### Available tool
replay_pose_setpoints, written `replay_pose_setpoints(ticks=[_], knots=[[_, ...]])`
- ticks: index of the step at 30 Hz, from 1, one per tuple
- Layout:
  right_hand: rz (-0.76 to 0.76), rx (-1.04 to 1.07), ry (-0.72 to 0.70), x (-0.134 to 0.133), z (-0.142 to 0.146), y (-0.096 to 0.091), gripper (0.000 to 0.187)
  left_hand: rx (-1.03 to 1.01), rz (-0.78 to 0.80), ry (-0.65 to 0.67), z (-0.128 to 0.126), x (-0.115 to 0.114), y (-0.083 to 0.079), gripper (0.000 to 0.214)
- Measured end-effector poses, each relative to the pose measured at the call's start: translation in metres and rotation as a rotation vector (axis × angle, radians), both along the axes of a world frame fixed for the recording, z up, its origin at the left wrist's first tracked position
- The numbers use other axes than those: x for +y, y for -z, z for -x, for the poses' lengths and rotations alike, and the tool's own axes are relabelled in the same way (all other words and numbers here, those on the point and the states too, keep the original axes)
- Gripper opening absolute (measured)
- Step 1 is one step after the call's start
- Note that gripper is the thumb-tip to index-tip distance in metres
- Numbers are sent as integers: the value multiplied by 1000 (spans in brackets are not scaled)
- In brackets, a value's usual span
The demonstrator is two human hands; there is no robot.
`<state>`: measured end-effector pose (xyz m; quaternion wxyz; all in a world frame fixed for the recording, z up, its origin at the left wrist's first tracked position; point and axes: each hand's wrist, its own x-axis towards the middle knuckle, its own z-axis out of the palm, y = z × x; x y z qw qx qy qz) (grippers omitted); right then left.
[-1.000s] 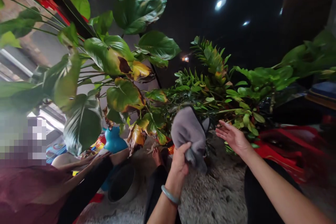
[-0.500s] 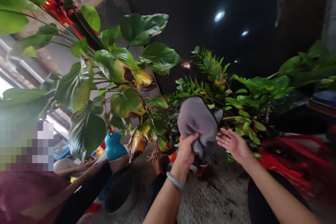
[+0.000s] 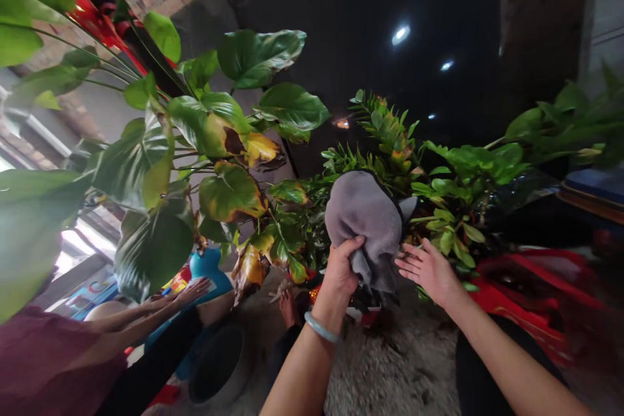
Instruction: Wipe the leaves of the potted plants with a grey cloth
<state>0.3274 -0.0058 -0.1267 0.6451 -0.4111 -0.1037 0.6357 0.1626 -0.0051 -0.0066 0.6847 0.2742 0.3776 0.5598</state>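
My left hand grips a grey cloth and holds it up against the small-leaved green plant in the middle. A pale bangle sits on that wrist. My right hand is open, palm up, fingers stretched toward the cloth's lower right edge and touching the foliage there. A broad-leaved plant with several yellowed, brown-edged leaves stands to the left.
Another person in a dark red top sits at the lower left, with a hand on a blue vase. A dark round pot lies on the pale rough floor. Red plastic is at the right.
My right hand has moved left and closer to the cloth. My left hand has lifted the cloth a little higher into the plant. The other person's hand now rests on the blue vase.
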Motion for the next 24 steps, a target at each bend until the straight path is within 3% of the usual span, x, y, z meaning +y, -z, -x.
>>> replay_pose_setpoints(ticks=[3,7,9,11,14,18,24], knots=[[-2,-24,-9,2,0,0,41,146,69,-5,-1,-7,31,27],[8,-63,-14,4,3,3,34,329,272,223,15,-49,91,25],[37,-102,-11,4,4,4,30,314,363,223,25,-67,107,27],[84,-159,-11,3,3,5,28,259,383,135,32,-76,111,31],[155,-250,-3,-8,-2,2,31,156,329,-29,34,-76,101,36],[181,-259,72,-47,10,-3,34,76,308,-196,25,-77,86,38],[103,-172,3,-115,76,-1,44,79,309,-130,3,-100,91,30]])
